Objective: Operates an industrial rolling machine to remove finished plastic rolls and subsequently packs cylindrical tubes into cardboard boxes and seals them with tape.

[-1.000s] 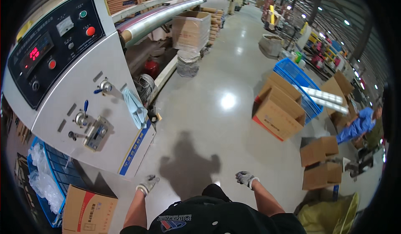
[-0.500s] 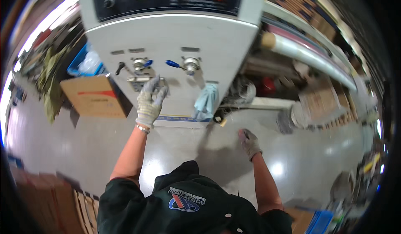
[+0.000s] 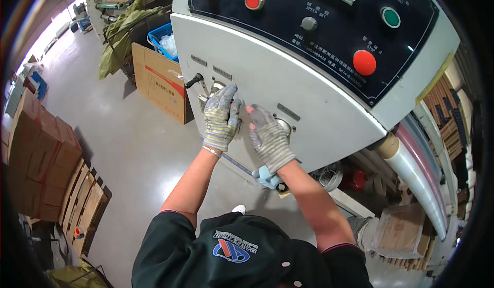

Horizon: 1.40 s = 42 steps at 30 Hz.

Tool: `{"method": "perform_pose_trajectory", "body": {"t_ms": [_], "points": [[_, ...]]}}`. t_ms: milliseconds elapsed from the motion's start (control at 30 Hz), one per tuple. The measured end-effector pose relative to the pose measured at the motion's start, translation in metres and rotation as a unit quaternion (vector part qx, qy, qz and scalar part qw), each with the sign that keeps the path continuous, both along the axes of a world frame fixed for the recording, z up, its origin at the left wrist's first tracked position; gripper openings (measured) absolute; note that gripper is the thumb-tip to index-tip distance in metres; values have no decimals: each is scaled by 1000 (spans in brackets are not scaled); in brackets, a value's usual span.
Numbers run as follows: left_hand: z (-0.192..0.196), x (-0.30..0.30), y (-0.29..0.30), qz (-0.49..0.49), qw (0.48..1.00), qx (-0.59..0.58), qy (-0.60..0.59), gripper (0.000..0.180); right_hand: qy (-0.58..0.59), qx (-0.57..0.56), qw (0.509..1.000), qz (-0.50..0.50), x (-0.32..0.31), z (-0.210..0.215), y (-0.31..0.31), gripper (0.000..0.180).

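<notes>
My left hand (image 3: 222,121), in a striped grey-and-yellow work glove, reaches up against the front of a light grey machine (image 3: 257,56). Its fingers stretch out over a round metal valve fitting (image 3: 217,86), partly covering it; whether they touch it I cannot tell. Just left of it a black-knobbed handle (image 3: 194,80) sticks out. My right hand (image 3: 270,138), gloved alike with bare fingertips showing, has its fingers extended toward the left hand. Behind it, a second round fitting (image 3: 284,127) is partly hidden. A light blue cloth (image 3: 267,177) hangs below the right wrist.
Above, a black control panel (image 3: 283,18) carries a red push button (image 3: 364,63), a green button (image 3: 390,17) and knobs. A cardboard box (image 3: 159,82) stands left of the machine. Stacked cartons (image 3: 43,154) and a wooden pallet (image 3: 85,205) are further left; wrapped rolls (image 3: 417,185) lean at right.
My right hand has risen from low at the right to the machine front, beside the left hand. The view has turned and come closer to the control panel.
</notes>
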State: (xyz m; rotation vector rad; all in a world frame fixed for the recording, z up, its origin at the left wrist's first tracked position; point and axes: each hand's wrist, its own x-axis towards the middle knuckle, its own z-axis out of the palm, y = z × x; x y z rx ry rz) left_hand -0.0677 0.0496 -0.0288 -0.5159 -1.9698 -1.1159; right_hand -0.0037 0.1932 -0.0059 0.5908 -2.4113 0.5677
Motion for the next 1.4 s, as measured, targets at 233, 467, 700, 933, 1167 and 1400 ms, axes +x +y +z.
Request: {"method": "perform_pose_trajectory", "body": {"t_ms": [233, 467, 700, 933, 1167, 1400], "points": [[-3, -5, 11, 1, 999, 18, -38, 28, -62, 30, 996, 52, -26, -6, 4, 33], [-13, -11, 14, -89, 980, 143, -108, 33, -7, 68, 997, 17, -40, -19, -7, 24], [-21, -11, 14, -149, 966, 173, -121, 36, -38, 31, 999, -5, -38, -19, -7, 25], [-34, -14, -22, -170, 953, 202, -147, 43, -129, 10, 991, 16, -45, -14, -31, 21], [-39, -38, -11, -198, 914, 279, -219, 41, -97, 71, 993, -15, -36, 0, -9, 22], [15, 12, 37, -129, 976, 159, -76, 25, -83, 53, 995, 1, -44, -14, -11, 20]]}}
